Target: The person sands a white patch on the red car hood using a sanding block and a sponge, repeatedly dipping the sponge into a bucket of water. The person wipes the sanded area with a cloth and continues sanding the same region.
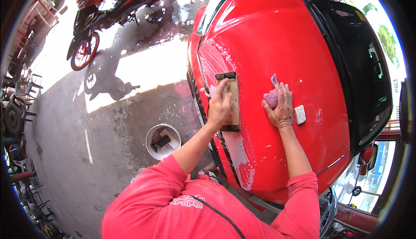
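Note:
My left hand is closed on a long hand sanding board with dark ends, which lies flat on the red car hood. Whitish, bubbly suds streak the hood's front edge around the board. Farther right, my right hand presses a bunched purple cloth against the paint, its fingers curled over it. A small off-white block rests on the hood just right of that hand.
A white bucket with a dark block inside stands on the wet concrete floor to the left. A red and black motorcycle is parked at the far left. The dark windshield bounds the hood on the right.

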### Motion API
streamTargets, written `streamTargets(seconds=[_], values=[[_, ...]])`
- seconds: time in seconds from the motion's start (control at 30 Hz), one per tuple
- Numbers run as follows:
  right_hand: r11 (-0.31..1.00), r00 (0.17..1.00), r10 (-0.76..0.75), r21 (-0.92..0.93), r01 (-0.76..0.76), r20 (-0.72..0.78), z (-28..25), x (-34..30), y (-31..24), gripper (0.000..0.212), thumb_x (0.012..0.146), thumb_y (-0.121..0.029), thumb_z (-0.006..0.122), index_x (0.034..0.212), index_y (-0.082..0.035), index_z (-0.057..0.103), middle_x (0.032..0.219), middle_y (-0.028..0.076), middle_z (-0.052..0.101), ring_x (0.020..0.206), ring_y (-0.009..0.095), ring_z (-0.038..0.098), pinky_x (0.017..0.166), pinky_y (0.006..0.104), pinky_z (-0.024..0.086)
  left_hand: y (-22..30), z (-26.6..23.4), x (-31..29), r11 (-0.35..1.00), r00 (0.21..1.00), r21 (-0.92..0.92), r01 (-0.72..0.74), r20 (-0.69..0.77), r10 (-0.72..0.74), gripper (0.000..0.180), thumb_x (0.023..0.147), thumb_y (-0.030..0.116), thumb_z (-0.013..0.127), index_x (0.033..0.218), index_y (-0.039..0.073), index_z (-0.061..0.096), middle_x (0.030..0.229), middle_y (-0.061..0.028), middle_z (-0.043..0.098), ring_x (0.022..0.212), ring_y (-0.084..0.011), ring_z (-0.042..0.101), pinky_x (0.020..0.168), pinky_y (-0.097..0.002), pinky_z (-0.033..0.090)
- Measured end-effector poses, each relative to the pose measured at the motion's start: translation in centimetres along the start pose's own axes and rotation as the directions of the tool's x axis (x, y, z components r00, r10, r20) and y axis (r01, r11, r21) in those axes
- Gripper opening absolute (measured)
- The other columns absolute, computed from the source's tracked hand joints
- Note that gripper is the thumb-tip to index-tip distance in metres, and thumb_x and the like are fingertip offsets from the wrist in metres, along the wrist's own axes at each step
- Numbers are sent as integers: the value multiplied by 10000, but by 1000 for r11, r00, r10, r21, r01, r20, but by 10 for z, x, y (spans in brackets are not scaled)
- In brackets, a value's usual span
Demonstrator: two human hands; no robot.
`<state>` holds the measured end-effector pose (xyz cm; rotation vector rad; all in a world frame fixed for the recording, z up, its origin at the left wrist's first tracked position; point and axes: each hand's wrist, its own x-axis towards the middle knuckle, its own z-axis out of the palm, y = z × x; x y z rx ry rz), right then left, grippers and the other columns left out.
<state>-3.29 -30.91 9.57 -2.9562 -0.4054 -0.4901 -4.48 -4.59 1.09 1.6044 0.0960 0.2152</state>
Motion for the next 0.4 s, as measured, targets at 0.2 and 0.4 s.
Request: streamTargets(seconds=[0.2, 0.4], values=[[999, 999, 34, 1, -34, 13, -5, -3, -4, 854, 912, -501, 786, 1595, -131, 431, 1651, 200, 432, 1584, 437, 347, 1306, 627, 268, -4, -39, 80, 996, 993, -52, 77, 89, -73, 470, 1095, 214, 567, 1556, 131, 536, 1108, -162, 742, 840, -209, 711, 708, -362, 601], [999, 999, 48, -2, -48, 24, -3, -1, -5, 864, 914, -484, 797, 1612, -147, 418, 1672, 191, 422, 1596, 420, 339, 1325, 604, 246, -29, -81, 191, 945, 962, -194, 263, -23, -273, 503, 1080, 234, 572, 1569, 134, 507, 762, -71, 661, 401, -166, 541, 375, -336, 492]])
